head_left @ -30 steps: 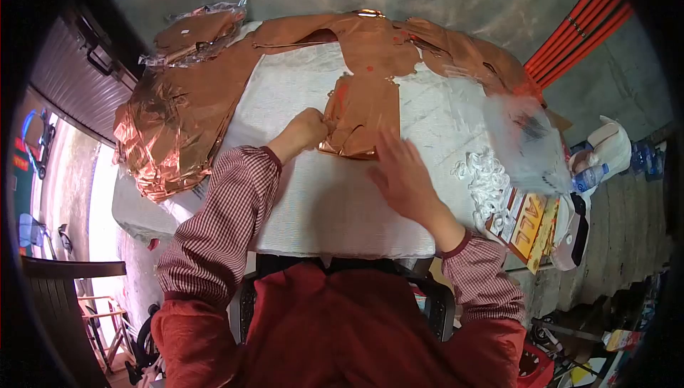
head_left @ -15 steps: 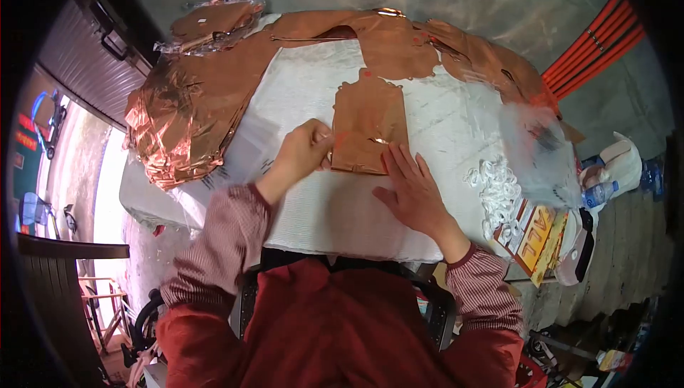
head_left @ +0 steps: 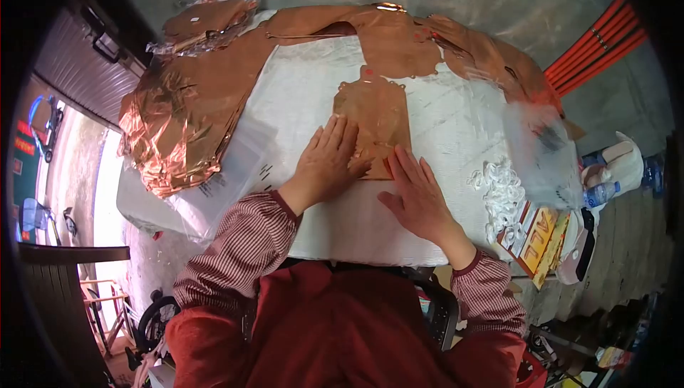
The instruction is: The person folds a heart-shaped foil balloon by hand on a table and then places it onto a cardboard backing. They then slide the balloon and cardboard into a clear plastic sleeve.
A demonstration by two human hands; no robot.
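A folded copper-coloured foil balloon point(head_left: 381, 114) lies flat in the middle of the white-covered table, with small tabs along its far edge. My left hand point(head_left: 326, 158) rests palm down over its lower left part, fingers stretched out and pointing away from me. At the near right corner, my right hand point(head_left: 419, 199) lies flat, its fingertips touching the balloon's edge and its thumb apart. Both hands are open. The balloon's lower left corner is hidden under my left hand.
A pile of copper foil balloons point(head_left: 189, 106) covers the table's left side, and more foil point(head_left: 395, 39) runs along the far edge. Clear plastic bags point(head_left: 538, 149), white ribbon-like coils point(head_left: 499, 195) and a yellow printed card point(head_left: 538, 242) lie right. A plastic-wrapped pack point(head_left: 210, 21) sits far left.
My left hand has moved from gripping the balloon's left edge to lying flat on it, fingers now spread out. My right hand stays at the near right corner.
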